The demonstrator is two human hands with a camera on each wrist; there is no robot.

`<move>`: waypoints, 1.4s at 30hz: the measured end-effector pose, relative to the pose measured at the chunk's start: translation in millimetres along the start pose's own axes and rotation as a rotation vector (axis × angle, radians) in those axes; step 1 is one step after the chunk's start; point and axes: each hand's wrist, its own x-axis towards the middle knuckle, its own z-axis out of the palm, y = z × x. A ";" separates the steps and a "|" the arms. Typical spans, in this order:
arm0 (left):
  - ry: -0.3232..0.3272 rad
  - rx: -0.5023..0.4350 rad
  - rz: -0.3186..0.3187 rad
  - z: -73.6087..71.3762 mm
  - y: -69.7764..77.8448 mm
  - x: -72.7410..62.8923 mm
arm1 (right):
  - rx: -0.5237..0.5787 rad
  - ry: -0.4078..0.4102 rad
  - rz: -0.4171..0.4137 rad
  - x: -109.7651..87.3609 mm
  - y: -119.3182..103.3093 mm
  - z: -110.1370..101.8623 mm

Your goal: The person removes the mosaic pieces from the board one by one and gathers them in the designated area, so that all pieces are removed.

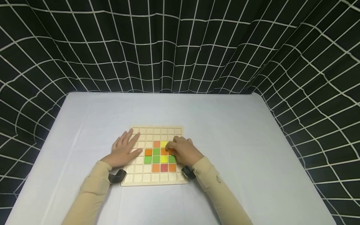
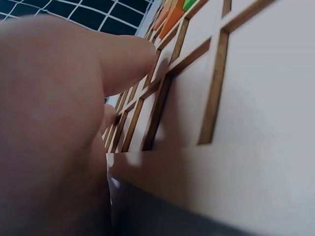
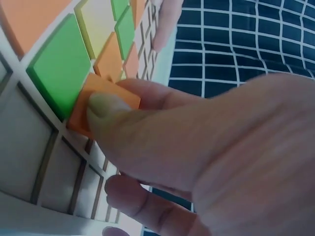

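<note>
A square wooden grid board [image 1: 135, 178] lies on the table with coloured square tiles in some of its cells. My left hand [image 1: 122, 153] rests along its left side, fingers spread over the edge cells and holding nothing. In the right wrist view, my right hand [image 3: 162, 142] pinches an orange tile [image 3: 79, 109], thumb on top and a finger at its far side. That tile is tilted against the board beside a green tile [image 3: 61, 69]. From the head view, the right hand [image 1: 185, 152] covers part of the board's right side.
White cloth covers the table [image 1: 239, 140] around the board. A dark curtain with a white grid [image 1: 168, 47] hangs behind and along the sides. Yellow [image 1: 164, 159], green [image 1: 147, 159] and red [image 1: 164, 168] tiles sit among orange ones in the board's middle.
</note>
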 end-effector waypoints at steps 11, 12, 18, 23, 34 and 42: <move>0.015 0.009 -0.003 3.5 -1.7 1.2 | -0.014 0.153 0.048 0.0 9.7 -16.0; 0.018 0.013 -0.003 3.7 -2.0 1.4 | -0.007 0.176 0.066 -0.1 11.8 -18.7; 0.011 0.008 -0.004 4.8 -1.7 0.8 | -0.003 0.230 0.130 -5.3 28.4 -29.9; 0.002 -0.001 -0.011 3.3 -0.2 -1.5 | -0.009 0.223 0.178 -9.8 43.3 -37.5; -0.001 0.020 -0.020 5.6 -7.1 4.2 | 0.035 0.104 0.328 -9.9 76.2 -29.8; -0.002 0.021 -0.019 4.5 -3.5 3.2 | 0.049 0.096 0.407 -4.5 81.8 -17.6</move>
